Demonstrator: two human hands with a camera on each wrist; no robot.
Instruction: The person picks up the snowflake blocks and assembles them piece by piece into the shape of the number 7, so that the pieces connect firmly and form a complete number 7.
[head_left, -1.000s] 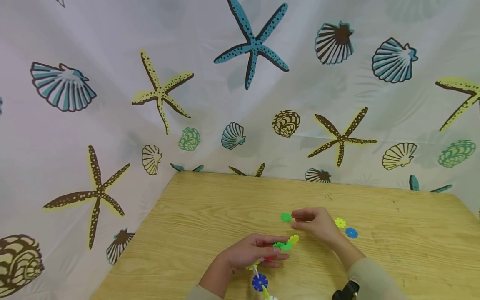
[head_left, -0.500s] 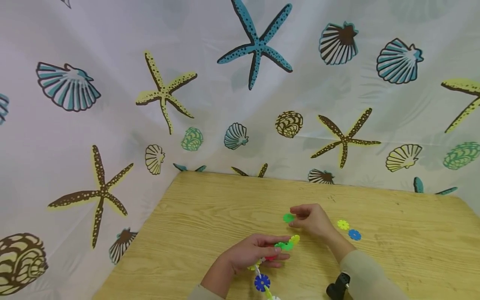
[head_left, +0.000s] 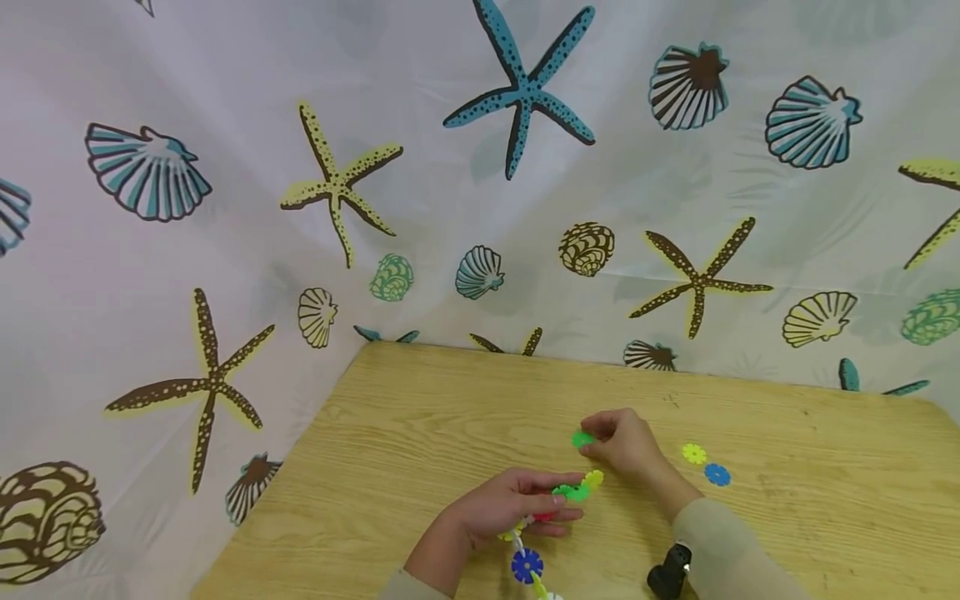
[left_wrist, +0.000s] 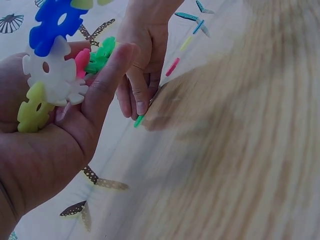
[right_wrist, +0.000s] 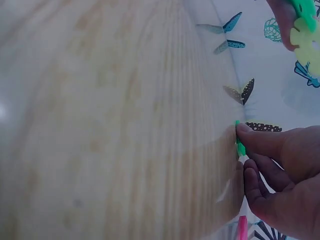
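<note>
White starfish-print cloth (head_left: 442, 208) behind wooden table (head_left: 420, 417).

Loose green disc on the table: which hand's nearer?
Right. The right hand is at the green disc, thumb at its edge; the left hand is apart, toward the body, holding the disc chain.

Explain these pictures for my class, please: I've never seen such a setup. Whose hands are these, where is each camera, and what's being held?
No robot here: these are one person's bare hands. The wide picture comes from a camera worn on the head, looking forward and down. The other two come from a camera on each wrist, watching that hand's work.

The left hand holds a chain of notched discs in several colours. The right hand has its fingertips at a loose green disc on the table; I cannot tell whether it grips it. Also on the table are a yellow disc, a blue disc and, visible in the wrist pictures, a pink disc.
</note>
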